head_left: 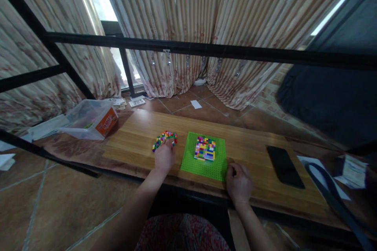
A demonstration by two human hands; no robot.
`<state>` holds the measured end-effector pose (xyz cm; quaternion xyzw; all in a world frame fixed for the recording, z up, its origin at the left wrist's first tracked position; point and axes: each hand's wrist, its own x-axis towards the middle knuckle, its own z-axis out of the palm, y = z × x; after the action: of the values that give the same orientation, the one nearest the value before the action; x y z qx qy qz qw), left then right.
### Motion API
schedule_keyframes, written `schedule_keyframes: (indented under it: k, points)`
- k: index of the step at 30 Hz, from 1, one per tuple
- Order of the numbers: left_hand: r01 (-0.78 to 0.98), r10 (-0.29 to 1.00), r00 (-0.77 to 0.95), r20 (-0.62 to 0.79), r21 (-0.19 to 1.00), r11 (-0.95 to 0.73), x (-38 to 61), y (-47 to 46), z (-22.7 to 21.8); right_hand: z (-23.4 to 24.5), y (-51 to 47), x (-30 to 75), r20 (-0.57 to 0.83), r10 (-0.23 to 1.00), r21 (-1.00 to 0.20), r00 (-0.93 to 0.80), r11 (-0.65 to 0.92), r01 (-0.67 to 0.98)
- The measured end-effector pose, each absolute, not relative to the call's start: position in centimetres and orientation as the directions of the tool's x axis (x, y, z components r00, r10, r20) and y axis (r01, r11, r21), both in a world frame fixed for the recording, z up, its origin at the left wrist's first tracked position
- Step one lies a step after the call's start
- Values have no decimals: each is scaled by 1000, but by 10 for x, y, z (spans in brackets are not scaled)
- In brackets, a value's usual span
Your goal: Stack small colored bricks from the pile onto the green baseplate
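A heap of small colourful toy bricks (pixel 161 139) lies on the wooden board left of the green baseplate (pixel 188 160). Over the heap's near right side, my left hand (pixel 165 156) has its fingers drawn together; whether a brick is between them is hidden. On the baseplate stands a squarish, multicoloured block of bricks (pixel 205 148), packed close together. My right hand (pixel 239 182) rests curled at the baseplate's lower right edge, with a dark gap between thumb and forefinger. Its other fingers are tucked under, so anything inside is out of sight.
A clear plastic box (pixel 85 119) with an orange label stands at the left end of the table. On the board's right lies a black phone (pixel 285 166), with a dark strap (pixel 330 188) and papers beyond. A black metal bar (pixel 188 46) runs across behind the table.
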<state>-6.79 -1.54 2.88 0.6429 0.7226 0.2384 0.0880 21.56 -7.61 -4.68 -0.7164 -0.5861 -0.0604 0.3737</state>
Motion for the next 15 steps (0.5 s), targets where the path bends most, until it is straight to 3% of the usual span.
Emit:
schedule_keyframes:
  k: [7, 10, 15]
  points:
    - [450, 979, -103, 175, 886, -112, -34, -8, 21, -47, -76, 216, 521, 800, -466, 299, -28, 885]
    - [339, 983, -84, 164, 932, -127, -20, -1, 18, -47, -76, 216, 521, 800, -468, 299, -25, 883]
    - [326, 983, -43, 180, 933, -156, -4, 5, 21, -46, -76, 215, 508, 807, -482, 302, -24, 876]
